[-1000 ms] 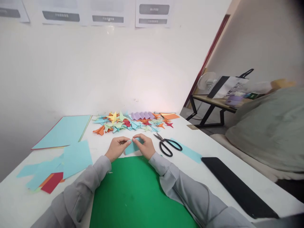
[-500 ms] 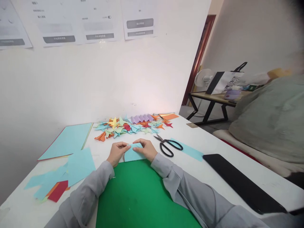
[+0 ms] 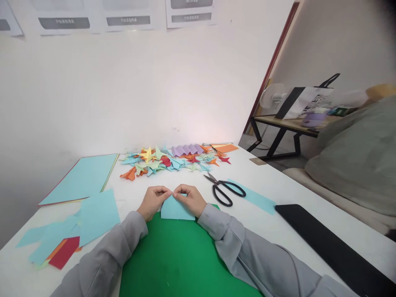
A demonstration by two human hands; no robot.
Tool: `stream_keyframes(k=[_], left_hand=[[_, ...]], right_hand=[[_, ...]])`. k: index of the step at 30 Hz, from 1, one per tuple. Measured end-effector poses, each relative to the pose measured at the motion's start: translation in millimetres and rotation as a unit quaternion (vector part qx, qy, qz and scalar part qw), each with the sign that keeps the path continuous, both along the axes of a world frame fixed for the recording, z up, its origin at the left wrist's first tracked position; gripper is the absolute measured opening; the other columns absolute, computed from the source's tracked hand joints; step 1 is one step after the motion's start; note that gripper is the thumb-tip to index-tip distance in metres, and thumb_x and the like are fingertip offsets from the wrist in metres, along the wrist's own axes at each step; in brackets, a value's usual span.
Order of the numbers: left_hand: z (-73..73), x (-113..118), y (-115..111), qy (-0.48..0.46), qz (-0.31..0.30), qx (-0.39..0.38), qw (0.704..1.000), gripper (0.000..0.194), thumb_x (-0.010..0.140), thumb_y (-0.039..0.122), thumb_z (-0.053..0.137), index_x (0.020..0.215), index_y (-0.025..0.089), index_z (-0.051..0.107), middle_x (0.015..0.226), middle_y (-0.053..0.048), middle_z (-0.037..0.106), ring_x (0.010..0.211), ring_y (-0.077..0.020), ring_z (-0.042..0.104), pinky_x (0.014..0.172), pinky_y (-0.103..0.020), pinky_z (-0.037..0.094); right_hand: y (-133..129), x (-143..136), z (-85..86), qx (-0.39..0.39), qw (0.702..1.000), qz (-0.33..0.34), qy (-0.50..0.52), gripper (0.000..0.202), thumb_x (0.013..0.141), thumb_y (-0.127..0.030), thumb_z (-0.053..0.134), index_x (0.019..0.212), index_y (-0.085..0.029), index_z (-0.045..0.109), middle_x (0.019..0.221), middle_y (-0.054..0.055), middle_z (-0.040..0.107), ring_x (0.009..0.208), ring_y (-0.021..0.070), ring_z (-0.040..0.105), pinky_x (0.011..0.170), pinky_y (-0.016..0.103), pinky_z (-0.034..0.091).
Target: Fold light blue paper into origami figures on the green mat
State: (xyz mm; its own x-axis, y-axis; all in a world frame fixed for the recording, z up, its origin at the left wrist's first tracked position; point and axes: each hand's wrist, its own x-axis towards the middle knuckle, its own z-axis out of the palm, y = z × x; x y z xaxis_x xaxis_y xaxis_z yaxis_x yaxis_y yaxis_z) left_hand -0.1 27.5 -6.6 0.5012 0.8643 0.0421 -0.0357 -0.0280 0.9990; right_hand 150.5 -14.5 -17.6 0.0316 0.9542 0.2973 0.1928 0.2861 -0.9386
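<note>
A small light-blue paper (image 3: 177, 209) lies at the far part of a green mat (image 3: 182, 255), its upper edge between my two hands. My left hand (image 3: 154, 201) pinches its upper left part with thumb and index finger. My right hand (image 3: 192, 199) pinches the same edge just to the right, the fingertips of both hands almost touching. Black-handled scissors (image 3: 225, 189) rest right of my right hand, beside a light-blue strip (image 3: 255, 197).
Folded paper pieces (image 3: 173, 161) are heaped along the wall. On the left lie large blue sheets (image 3: 82, 179) and coloured scraps (image 3: 63, 252). A black flat object (image 3: 328, 247) is at the right. Beyond sits a person in grey-green clothing (image 3: 355, 152).
The view has tilted down and shifted slightly. Both hands now meet at the paper's upper edge, their fingertips closer together, and more of the paper's front face shows.
</note>
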Motion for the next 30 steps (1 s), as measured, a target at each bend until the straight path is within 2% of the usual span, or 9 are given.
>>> stream_keyframes(k=[8, 15, 21, 30], left_hand=[[-0.6, 2.3, 1.6, 0.069, 0.007, 0.06, 0.996, 0.025, 0.063, 0.036, 0.066, 0.061, 0.013, 0.057, 0.053, 0.003, 0.049, 0.054, -0.0085, 0.041, 0.05, -0.02, 0.031], [-0.6, 4.5, 0.8, 0.028, 0.025, -0.039, 0.999, 0.034, 0.054, 0.04, 0.074, 0.057, 0.013, 0.054, 0.049, 0.005, 0.048, 0.046, -0.0058, 0.037, 0.044, -0.019, 0.027], [-0.8, 4.7, 2.4, -0.001, 0.053, -0.101, 0.994, 0.037, 0.046, 0.038, 0.079, 0.052, 0.014, 0.051, 0.041, 0.008, 0.042, 0.039, -0.0036, 0.03, 0.04, -0.019, 0.02], [-4.3, 2.3, 6.2, -0.044, 0.022, -0.14, 0.989, 0.035, 0.06, 0.039, 0.073, 0.053, 0.015, 0.048, 0.043, 0.008, 0.034, 0.04, -0.0034, 0.027, 0.04, -0.02, 0.019]], right_hand=[[5.1, 0.3, -4.5, -0.044, 0.999, 0.011, 0.009, 0.01, 0.065, -0.025, 0.058, 0.06, -0.017, 0.058, 0.058, -0.002, 0.055, 0.058, 0.0114, 0.046, 0.058, 0.026, 0.037], [6.2, 1.5, -5.5, -0.075, 0.993, 0.015, 0.094, 0.016, 0.06, -0.031, 0.064, 0.058, -0.017, 0.057, 0.052, -0.004, 0.051, 0.051, 0.0085, 0.041, 0.051, 0.023, 0.032], [4.0, 0.8, -3.9, -0.105, 0.986, 0.011, 0.132, 0.025, 0.058, -0.038, 0.07, 0.057, -0.016, 0.057, 0.052, -0.003, 0.054, 0.049, 0.0082, 0.042, 0.047, 0.022, 0.031], [0.9, -0.2, -0.1, -0.141, 0.973, -0.013, 0.181, 0.028, 0.056, -0.041, 0.073, 0.056, -0.016, 0.058, 0.048, -0.004, 0.05, 0.045, 0.0073, 0.038, 0.043, 0.021, 0.026]])
